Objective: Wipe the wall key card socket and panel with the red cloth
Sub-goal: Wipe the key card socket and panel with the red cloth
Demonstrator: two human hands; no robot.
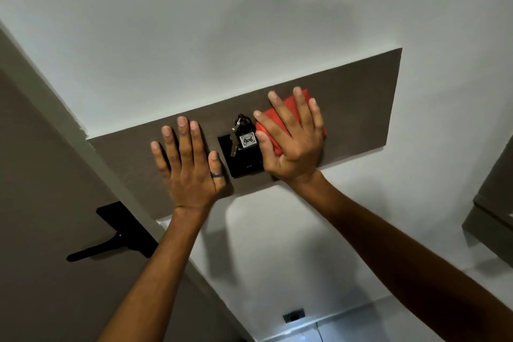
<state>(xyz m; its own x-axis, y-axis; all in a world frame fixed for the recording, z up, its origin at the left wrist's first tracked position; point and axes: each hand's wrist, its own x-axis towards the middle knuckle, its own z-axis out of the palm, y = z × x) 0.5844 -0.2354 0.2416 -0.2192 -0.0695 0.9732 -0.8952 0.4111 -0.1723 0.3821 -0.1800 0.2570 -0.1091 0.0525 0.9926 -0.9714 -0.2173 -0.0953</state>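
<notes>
On the dark wood-grain wall panel [361, 97], at about three o'clock from the black key card socket [244, 164], the red cloth [280, 116] lies folded into a thick pad, pinned flat under the right hand [291, 141]. That hand is spread wide with the palm down, fingers fanned toward twelve o'clock and the thumb running along the pad's edge beside the socket; the flat, open press looks meant to hold as much cloth as possible against the panel, so that a sweep cleans a broad strip and the pad does not bunch or slip. The left hand [188, 164] holds nothing. It too is spread open, palm against the panel at nine o'clock from the socket, a dark ring [217, 174] on the finger nearest the socket. It probably serves as a brace, steadying the body while the other arm pushes. Between the hands the socket carries a key bunch with a small tag marked A06 [248, 140], hanging from its slot down over its face; the cloth's edge lies just beside it, and whether the two touch cannot be told. That dangling bunch is likely why the cloth sits on the bare panel and not on the socket: wiping the socket face would mean working round the keys or nudging them aside. At seven o'clock, well apart from both hands, a black lever door handle [111, 241] juts from the door.
</notes>
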